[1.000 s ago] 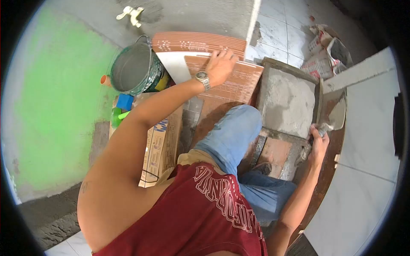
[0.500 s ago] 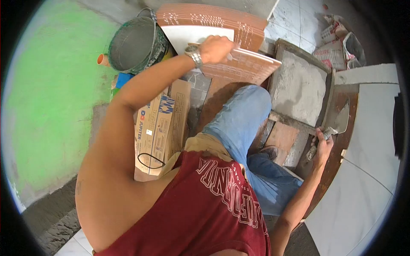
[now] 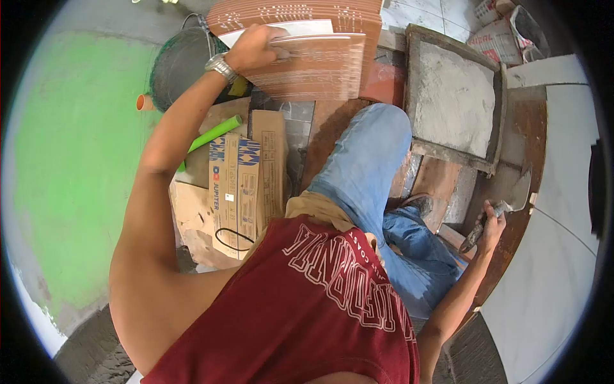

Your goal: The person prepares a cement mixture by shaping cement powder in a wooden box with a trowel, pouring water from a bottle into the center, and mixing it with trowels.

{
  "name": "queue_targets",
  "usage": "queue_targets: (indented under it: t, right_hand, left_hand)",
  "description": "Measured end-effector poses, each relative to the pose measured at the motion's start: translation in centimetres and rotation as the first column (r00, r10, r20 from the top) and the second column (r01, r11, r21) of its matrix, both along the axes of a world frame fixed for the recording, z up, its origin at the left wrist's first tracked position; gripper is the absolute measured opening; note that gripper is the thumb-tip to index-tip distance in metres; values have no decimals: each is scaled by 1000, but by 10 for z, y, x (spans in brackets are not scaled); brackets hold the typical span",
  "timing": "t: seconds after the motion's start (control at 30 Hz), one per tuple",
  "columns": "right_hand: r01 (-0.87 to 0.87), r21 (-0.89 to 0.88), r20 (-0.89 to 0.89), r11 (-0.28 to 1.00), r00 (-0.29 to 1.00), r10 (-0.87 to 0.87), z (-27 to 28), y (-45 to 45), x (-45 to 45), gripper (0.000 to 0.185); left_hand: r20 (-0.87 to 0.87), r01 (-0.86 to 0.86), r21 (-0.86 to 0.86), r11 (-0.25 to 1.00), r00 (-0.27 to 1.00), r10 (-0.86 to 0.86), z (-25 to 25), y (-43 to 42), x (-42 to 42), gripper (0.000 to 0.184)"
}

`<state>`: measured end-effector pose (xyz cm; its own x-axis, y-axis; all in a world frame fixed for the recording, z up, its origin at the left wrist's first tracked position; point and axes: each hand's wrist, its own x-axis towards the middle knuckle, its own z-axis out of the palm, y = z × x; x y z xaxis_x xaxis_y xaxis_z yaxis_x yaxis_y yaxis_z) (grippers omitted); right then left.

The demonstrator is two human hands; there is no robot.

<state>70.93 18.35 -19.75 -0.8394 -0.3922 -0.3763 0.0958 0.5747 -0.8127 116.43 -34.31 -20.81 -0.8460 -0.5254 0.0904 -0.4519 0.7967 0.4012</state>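
My left hand (image 3: 257, 48), with a watch at the wrist, grips a ceramic tile (image 3: 313, 69) by its upper edge. The tile's brown ribbed back faces me, and its edge is blurred. Just behind it stand a white tile face (image 3: 306, 27) and a stack of brown-backed tiles (image 3: 294, 14). On the right, my right hand (image 3: 491, 229) is closed round the handle of a trowel (image 3: 519, 193), whose blade points up and away beside the wooden plank. Some grey mortar coats the trowel's neck.
A mortar bucket (image 3: 182, 67) stands left of the tiles. A wooden-framed screen (image 3: 409, 96) holding grey powder lies ahead right. Nearer are a cardboard tile box (image 3: 225, 198) and green pipe (image 3: 217, 133). White wall tiles (image 3: 543, 269) line the right; cement bags (image 3: 499, 41) sit behind.
My left hand has moved left with the tile, whose ribbed back now shows more fully. The trowel in my right hand is slightly lower in view. The green pipe has come into sight.
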Motion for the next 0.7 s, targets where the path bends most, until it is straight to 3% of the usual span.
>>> queue_targets:
  t: [0.23,0.33,0.5,0.57,0.7]
  right_hand:
    - [-27,-34,-7,999,1000,27,-26,-4,2,14]
    - [-94,0,-48,996,994,94,-33,-13,-3,15]
    - [-162,101,-57,982,984,168,-17,-36,6,22]
    - [-175,123,-61,977,981,183,-14,-42,10,28]
    - [-172,101,-46,980,983,177,-6,-61,24,23]
  left_hand:
    - [34,-84,195,977,996,79,-6,-15,20,37]
    - [-37,25,129,991,999,-21,-7,-23,23,34]
    - [-130,-145,108,984,979,158,-17,-15,23,38]
    - [-224,-150,-36,988,965,138,-28,-9,27,42]
    - [-370,-240,-342,909,923,104,-57,3,30,49]
